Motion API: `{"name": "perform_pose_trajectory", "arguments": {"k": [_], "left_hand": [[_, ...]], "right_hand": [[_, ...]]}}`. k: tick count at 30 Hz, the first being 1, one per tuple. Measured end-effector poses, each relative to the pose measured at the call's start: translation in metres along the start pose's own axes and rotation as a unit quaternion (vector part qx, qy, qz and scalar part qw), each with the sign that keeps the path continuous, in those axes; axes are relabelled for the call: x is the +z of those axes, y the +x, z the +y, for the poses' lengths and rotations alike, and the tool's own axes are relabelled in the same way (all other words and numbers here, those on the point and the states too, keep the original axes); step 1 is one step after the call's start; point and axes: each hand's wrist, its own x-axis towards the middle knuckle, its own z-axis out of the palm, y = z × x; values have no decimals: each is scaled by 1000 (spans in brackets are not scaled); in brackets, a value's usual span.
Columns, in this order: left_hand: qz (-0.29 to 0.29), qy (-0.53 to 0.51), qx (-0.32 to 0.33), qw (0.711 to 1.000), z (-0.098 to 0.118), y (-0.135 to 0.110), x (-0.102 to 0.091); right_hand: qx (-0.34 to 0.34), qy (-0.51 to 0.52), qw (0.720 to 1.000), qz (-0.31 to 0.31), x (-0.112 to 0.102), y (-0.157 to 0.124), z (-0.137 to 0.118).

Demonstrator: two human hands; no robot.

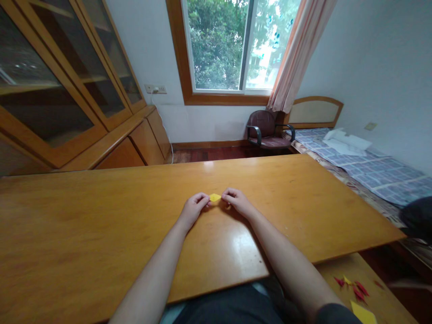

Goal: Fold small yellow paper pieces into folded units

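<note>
A small piece of folded yellow paper [215, 197], pointed at both ends, is held between my two hands just above the wooden table [111, 225]. My left hand [195, 208] pinches its left tip between thumb and fingers. At the opposite tip, my right hand [236, 201] grips it with the fingertips. The finer folds of the paper are too small to make out.
On a lower surface [334, 267] at the bottom right lie several small red folded papers [360, 288], a yellow one [347, 281] and a yellow sheet [362, 312]. A glass-fronted cabinet [77, 67] stands left, an armchair [266, 128] beyond the table, a bed [374, 166] right.
</note>
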Motion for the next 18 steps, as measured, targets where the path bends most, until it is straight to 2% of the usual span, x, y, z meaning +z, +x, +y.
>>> {"name": "perform_pose_trajectory", "arguments": {"k": [9,15,18], "left_hand": [[39,-32,-13,999,-2,2,-2],[31,-38,-7,999,-6,2,-3],[27,-23,-1,999,-5,2,-2]], "right_hand": [[-10,0,1000,4,-2,2,6],[-33,-26,999,26,1,2,5],[-42,-22,999,13,2,1,5]]}}
